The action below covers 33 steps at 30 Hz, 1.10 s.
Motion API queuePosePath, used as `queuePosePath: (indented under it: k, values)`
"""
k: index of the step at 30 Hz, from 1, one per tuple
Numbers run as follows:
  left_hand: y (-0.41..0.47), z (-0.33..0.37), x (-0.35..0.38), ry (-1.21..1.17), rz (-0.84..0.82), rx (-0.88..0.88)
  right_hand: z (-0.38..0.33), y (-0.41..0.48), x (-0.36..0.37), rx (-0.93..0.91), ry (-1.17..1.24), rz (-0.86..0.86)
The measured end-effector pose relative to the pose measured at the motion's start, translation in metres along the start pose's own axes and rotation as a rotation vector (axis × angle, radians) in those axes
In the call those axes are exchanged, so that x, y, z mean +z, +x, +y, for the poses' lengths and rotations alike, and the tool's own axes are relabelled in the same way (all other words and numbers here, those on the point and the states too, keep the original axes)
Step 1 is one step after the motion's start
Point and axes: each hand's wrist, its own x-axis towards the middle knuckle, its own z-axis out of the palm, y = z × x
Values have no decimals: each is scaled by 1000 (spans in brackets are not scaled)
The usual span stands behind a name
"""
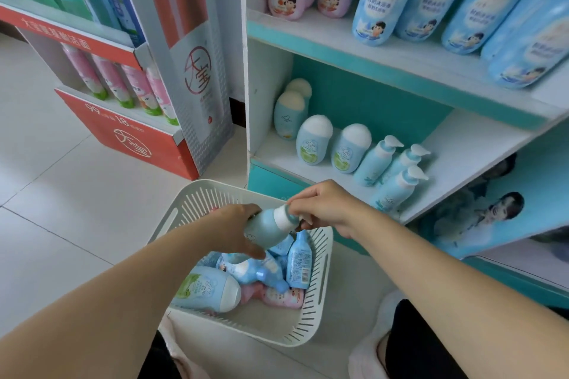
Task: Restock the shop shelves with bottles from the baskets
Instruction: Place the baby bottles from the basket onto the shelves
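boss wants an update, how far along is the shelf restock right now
Partly done. Done: the lower shelf carries cap-topped bottles and three pump bottles, with bare space to their right. In hand: the left hand grips a blue bottle over the basket while the right hand pinches its top. Left: several blue and pink bottles lie in the basket.

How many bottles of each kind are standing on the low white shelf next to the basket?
Squat pale-blue plastic bottles with round white caps: 4
Slim pale-blue plastic bottles with white pump tops: 3
Total: 7
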Motion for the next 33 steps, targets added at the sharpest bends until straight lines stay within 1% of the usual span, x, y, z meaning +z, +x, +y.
queuePosePath:
  k: [4,8,11,14,18,21,24,28,30,33]
  values:
    - [8,17,-4,-66,96,56,0,-3,-19,-9,144,25]
    - [15,36,-5,-167,195,58,1,0,-41,-57,230,51]
    - [23,50,-5,-248,262,48,1,3,-51,-85,337,13]
    - [31,62,-7,-364,286,63,3,8,-51,-102,373,-2]
    - [45,70,-5,-450,259,72,7,15,-51,-104,366,73]
    - [56,76,-1,-461,242,73,11,20,-64,-63,380,40]
    - [64,83,0,-464,254,64,11,26,-78,-18,322,19]
    - [77,92,2,-486,259,45,6,32,-96,-13,319,52]
    - [81,98,3,-479,267,38,0,32,-106,-40,250,91]
    - [88,109,2,-452,325,27,-9,35,-121,-99,56,181]
